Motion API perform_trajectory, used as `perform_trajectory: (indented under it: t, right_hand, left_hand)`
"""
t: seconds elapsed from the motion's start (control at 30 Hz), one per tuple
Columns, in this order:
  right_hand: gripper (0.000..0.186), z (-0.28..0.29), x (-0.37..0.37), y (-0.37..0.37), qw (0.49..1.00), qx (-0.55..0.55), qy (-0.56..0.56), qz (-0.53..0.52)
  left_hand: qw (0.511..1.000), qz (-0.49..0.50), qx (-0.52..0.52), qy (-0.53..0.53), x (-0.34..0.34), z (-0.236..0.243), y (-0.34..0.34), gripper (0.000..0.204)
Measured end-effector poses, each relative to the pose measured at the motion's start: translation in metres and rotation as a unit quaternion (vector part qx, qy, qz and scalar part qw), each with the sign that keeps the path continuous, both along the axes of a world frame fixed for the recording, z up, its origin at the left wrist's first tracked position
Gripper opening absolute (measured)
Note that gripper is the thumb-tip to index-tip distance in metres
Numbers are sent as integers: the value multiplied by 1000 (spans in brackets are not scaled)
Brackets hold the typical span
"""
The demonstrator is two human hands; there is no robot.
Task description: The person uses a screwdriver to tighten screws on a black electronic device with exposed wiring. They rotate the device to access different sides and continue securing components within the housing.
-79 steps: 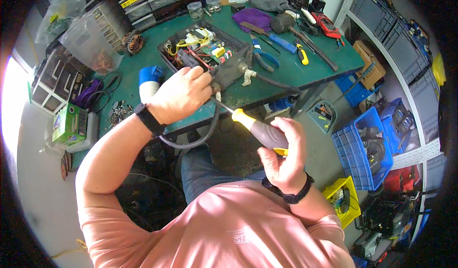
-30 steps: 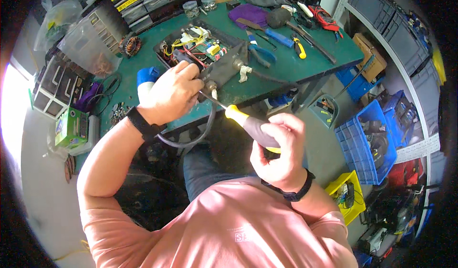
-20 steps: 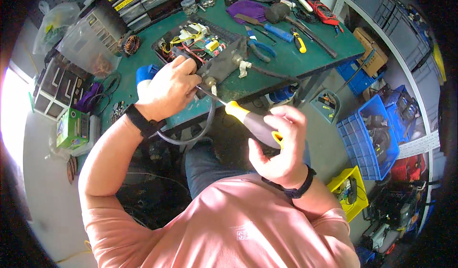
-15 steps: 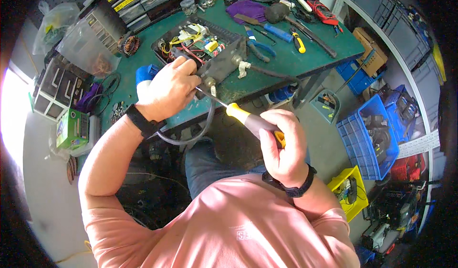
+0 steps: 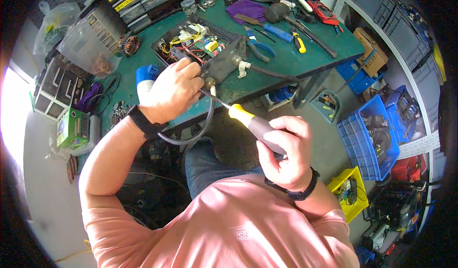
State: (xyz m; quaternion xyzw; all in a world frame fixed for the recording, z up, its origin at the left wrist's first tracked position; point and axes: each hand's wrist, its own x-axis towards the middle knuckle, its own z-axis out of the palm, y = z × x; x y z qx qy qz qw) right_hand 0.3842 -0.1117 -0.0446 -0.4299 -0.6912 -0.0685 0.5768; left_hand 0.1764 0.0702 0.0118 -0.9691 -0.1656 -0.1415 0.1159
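On the near side of the bench sits an opened black electronics box (image 5: 219, 65), its circuit board (image 5: 202, 41) and coloured wires exposed. My left hand (image 5: 174, 91) is closed at the box's front left corner, and whatever its curled fingers hold is hidden. My right hand (image 5: 288, 148) grips a screwdriver (image 5: 248, 119) by its grey and yellow handle. The shaft points up and left, and its tip disappears by my left fingers at the front panel. A thick grey cable (image 5: 208, 117) hangs from a fitting on that panel and loops under my left wrist.
Pliers (image 5: 260, 48), a hammer (image 5: 305, 31), a yellow-black knife-like tool (image 5: 299, 42) and a purple cloth (image 5: 248, 11) lie on the green bench (image 5: 324, 60). Parts drawers stand behind. Right of me are a blue crate (image 5: 367, 141) and a yellow bin (image 5: 350, 196) on the floor.
My right hand has turned around the screwdriver handle and shifted slightly right, covering the yellow at its butt. The screwdriver has moved a little right. My left hand stays nearly in place.
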Motion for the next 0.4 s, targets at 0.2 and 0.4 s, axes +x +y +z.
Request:
perform_trajectory:
  t: [0.2,0.4]
  right_hand:
    - [30,6,16,-17,993,16,109,-41]
    - [27,-37,61,-12,776,-215,586,92]
  left_hand:
    - [996,-16,24,-90,-19,6,-7,21]
    - [963,198,36,-181,-114,29,-15,16]
